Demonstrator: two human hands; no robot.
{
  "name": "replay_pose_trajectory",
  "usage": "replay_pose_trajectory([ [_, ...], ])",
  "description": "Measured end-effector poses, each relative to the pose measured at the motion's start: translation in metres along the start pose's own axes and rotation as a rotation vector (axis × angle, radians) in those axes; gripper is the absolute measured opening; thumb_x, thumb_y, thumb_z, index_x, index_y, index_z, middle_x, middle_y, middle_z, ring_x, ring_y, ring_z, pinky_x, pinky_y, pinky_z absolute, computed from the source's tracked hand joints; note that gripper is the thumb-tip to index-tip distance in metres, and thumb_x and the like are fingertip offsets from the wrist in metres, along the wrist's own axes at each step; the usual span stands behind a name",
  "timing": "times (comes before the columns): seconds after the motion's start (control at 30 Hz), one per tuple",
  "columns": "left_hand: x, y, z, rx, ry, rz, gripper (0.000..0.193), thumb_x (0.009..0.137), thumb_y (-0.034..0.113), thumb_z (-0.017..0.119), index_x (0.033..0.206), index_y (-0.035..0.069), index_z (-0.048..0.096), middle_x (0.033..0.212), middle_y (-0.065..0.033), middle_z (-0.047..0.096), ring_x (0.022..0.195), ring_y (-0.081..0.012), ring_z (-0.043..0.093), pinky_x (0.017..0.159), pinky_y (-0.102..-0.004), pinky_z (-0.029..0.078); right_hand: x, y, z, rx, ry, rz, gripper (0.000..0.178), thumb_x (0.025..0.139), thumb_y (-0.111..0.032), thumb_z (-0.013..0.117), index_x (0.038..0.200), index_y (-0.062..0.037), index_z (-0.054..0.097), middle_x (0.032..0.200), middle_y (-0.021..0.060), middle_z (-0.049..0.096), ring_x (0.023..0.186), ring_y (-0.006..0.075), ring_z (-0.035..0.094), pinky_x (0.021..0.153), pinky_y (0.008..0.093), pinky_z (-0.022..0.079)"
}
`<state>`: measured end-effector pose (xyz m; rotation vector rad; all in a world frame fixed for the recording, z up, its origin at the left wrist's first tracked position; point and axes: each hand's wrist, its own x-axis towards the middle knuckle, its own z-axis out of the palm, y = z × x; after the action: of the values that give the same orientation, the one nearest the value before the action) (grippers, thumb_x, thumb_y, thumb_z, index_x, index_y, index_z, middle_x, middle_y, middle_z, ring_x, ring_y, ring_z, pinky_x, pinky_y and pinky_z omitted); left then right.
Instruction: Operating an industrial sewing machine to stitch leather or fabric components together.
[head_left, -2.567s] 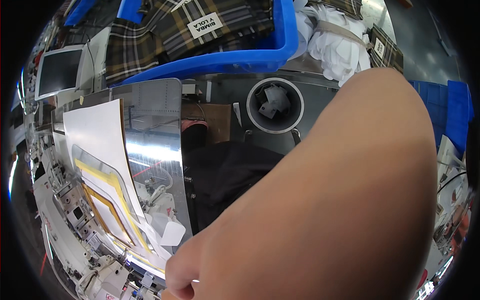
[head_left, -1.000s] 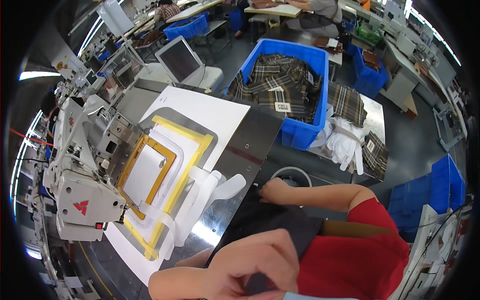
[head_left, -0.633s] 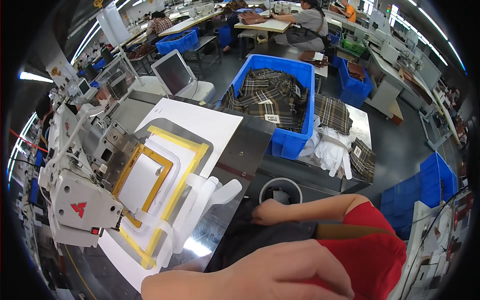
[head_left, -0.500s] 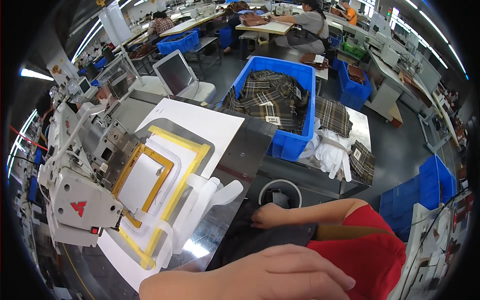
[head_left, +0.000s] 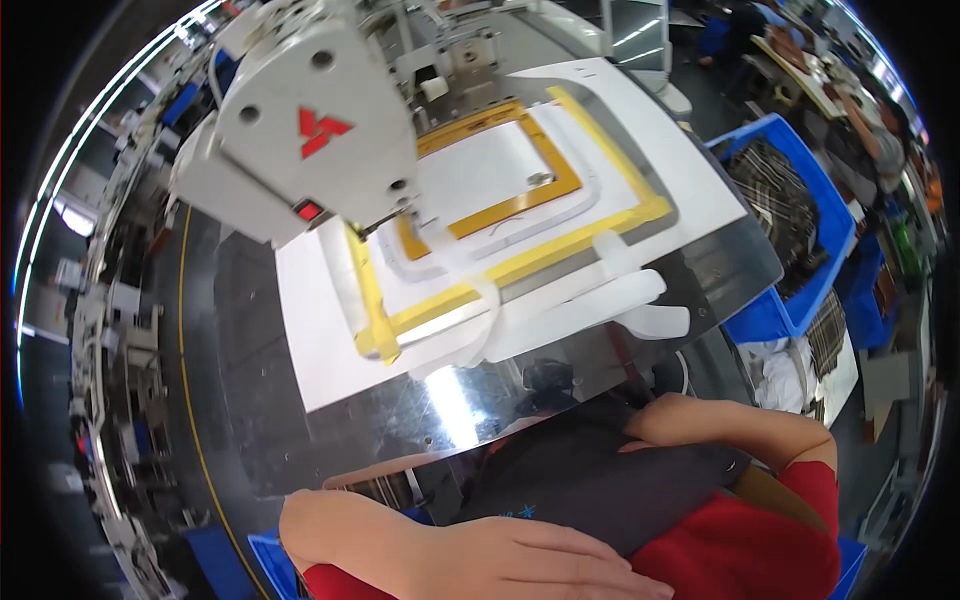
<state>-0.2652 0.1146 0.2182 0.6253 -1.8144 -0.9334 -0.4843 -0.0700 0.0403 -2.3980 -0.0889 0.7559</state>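
Observation:
My left hand (head_left: 545, 560) lies across the lower edge of the view, in front of the dark apron (head_left: 590, 480). Its fingers are stretched out and close together, with nothing visible in them. At the front edge of the machine table (head_left: 250, 420), my right hand (head_left: 655, 418) rests against the apron; its fingers are hidden. Beyond the hands is a white sewing machine head (head_left: 290, 90). Beside it, an amber rectangular frame (head_left: 560, 165) sits within a yellow-taped template (head_left: 540, 262) on a white sheet (head_left: 310, 340). White curved strips (head_left: 580, 312) lie along the template's near side.
A blue bin (head_left: 790, 310) of dark plaid fabric pieces (head_left: 770, 200) stands to the right. White cloth-like pieces (head_left: 785, 375) lie next to it. Another blue container (head_left: 270, 560) shows below the table at lower left. Co-workers sit at the far right.
My view has swung left, so the machine head and template now fill the middle and the bin has shifted right. Both hands keep much the same pose near my body.

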Motion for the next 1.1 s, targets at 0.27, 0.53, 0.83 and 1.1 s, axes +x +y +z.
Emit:
replay_pose_trajectory([
  [0.27, -0.076, -0.020, -0.007, 0.763, 0.435, -0.441, 0.046, 0.069, 0.013, 0.075, 0.113, 0.003, 0.063, 0.099, -0.0140, 0.069, 0.084, -0.0294, 0.066, 0.077, -0.0380, 0.053, -0.017, -0.033, -0.175, -0.102, 0.217, -0.358, 0.018, 0.084, -0.022, 0.068, 0.074, -0.0092, 0.063, 0.068, 0.0046, 0.060, 0.074, 0.0274, 0.063, 0.062, 0.0365, 0.050],
  [0.53, -0.098, -0.096, -0.030, 1.191, 0.375, -0.706, 0.015, 0.076, 0.006, 0.070, 0.089, 0.007, 0.063, 0.094, -0.0035, 0.063, 0.086, -0.0230, 0.062, 0.071, -0.0369, 0.050, 0.133, -0.028, -0.179, -0.579, 0.484, -0.755, 0.019, 0.086, -0.017, 0.064, 0.104, -0.0097, 0.065, 0.118, 0.0052, 0.062, 0.112, 0.0229, 0.057, 0.103, 0.0412, 0.039],
  [0.83, -0.091, -0.090, -0.062, 0.806, 0.760, -0.923, 0.011, 0.088, 0.014, 0.063, 0.089, 0.004, 0.064, 0.078, -0.0087, 0.065, 0.067, -0.0263, 0.063, 0.062, -0.0341, 0.050, 0.129, -0.026, -0.218, -0.132, 0.283, -0.306, 0.021, 0.092, -0.026, 0.060, 0.093, -0.0057, 0.067, 0.091, 0.0078, 0.066, 0.087, 0.0279, 0.061, 0.082, 0.0391, 0.045],
  [1.1, -0.083, -0.105, -0.087, 0.884, 0.835, -1.174, 0.018, 0.086, 0.022, 0.067, 0.089, 0.005, 0.065, 0.081, -0.0095, 0.066, 0.068, -0.0227, 0.064, 0.060, -0.0325, 0.049, 0.161, -0.007, -0.236, -0.109, 0.504, -0.201, 0.040, 0.089, -0.038, 0.061, 0.079, -0.0001, 0.068, 0.080, 0.0126, 0.066, 0.075, 0.0320, 0.061, 0.070, 0.0402, 0.047],
])
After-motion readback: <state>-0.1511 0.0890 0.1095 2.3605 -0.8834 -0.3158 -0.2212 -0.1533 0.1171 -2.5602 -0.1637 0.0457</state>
